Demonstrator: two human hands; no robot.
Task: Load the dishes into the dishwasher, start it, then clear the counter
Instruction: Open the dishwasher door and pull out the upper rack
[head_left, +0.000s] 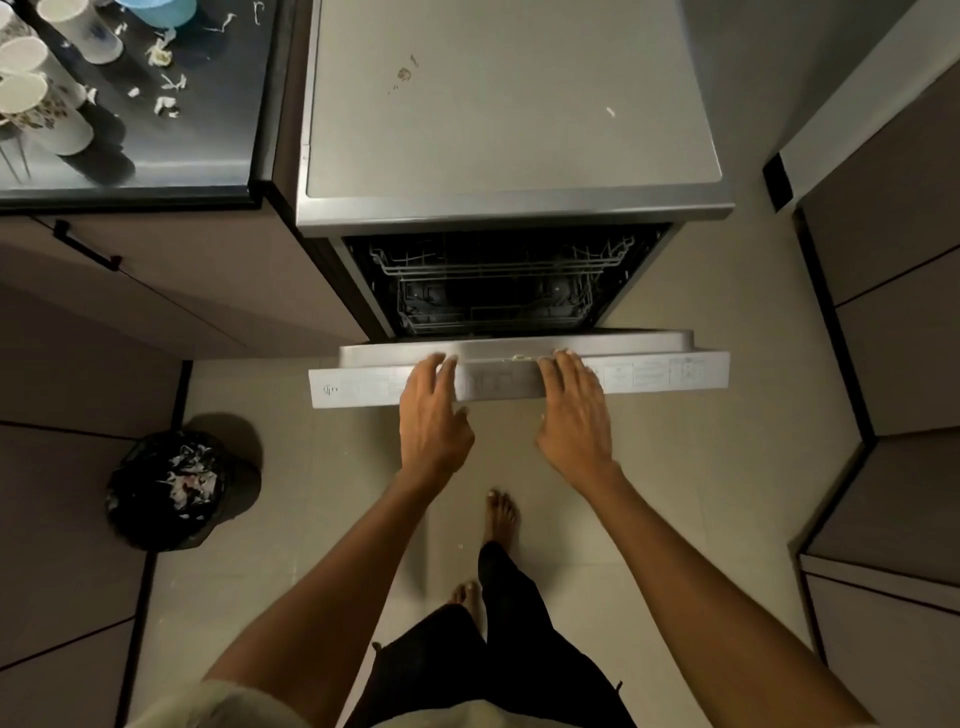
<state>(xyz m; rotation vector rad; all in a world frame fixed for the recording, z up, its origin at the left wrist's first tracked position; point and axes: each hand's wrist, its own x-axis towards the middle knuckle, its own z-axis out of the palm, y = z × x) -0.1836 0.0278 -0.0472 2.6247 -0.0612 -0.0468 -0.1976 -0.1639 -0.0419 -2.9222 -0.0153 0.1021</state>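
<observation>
Both hands rest with straight fingers on the top edge of the partly lowered dishwasher door (519, 371), gripping nothing: the left hand (434, 415) left of centre, the right hand (574, 415) just right of it, fingertips reaching over the rim. At upper left, white cups (52, 104) stand on the dark counter (208, 130) among scattered pale scraps (166, 101). Lower left, a black-lined waste bin (171, 488) sits on the tiled floor (322, 467). At centre, the steel dishwasher (509, 104) shows its wire racks (493, 280) in the dark opening behind the door. Bare feet (501, 519) stand below the hands. Brown cabinets (893, 322) fill the right edge.
</observation>
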